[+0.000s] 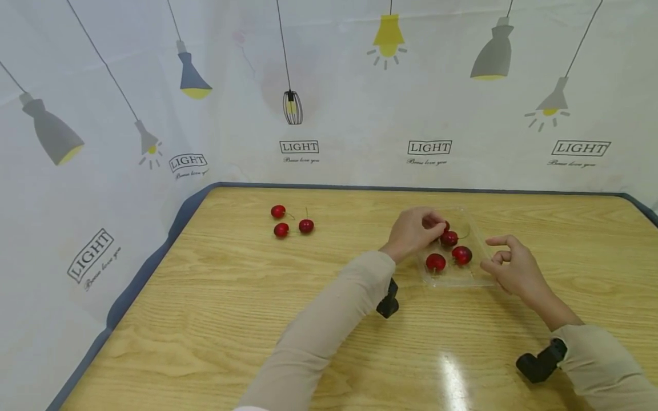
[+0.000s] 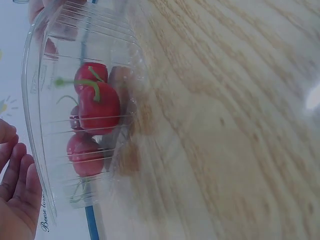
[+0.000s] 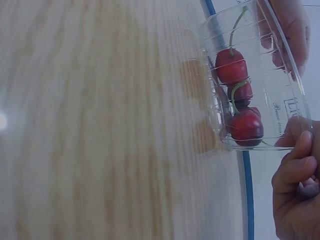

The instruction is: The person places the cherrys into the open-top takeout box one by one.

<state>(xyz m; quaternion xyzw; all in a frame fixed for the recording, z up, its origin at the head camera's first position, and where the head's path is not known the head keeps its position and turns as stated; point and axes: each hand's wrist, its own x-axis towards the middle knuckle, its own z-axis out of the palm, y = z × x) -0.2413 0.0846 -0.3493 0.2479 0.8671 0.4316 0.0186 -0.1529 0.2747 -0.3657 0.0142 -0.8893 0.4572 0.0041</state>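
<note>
A clear plastic box (image 1: 434,279) stands on the table with several dark red cherries (image 1: 461,255) inside, some with green stems. Over the box's left side is my left hand (image 1: 413,231), thumb and forefinger tips close together beside the farthest cherry (image 1: 446,226), which they partly cover. The right wrist view shows no cherry held in those fingers. At the right rim my right hand (image 1: 521,271) holds the box, thumb over the edge and other fingers curled outside it. Through the plastic, the left wrist view shows the cherries (image 2: 100,107) lying in a cluster.
Three more cherries (image 1: 281,230) lie loose on the wooden table (image 1: 221,297) at the back left. A white curtain (image 1: 349,103) printed with lamps hangs behind the table. Black camera mounts (image 1: 541,361) project below both sleeves.
</note>
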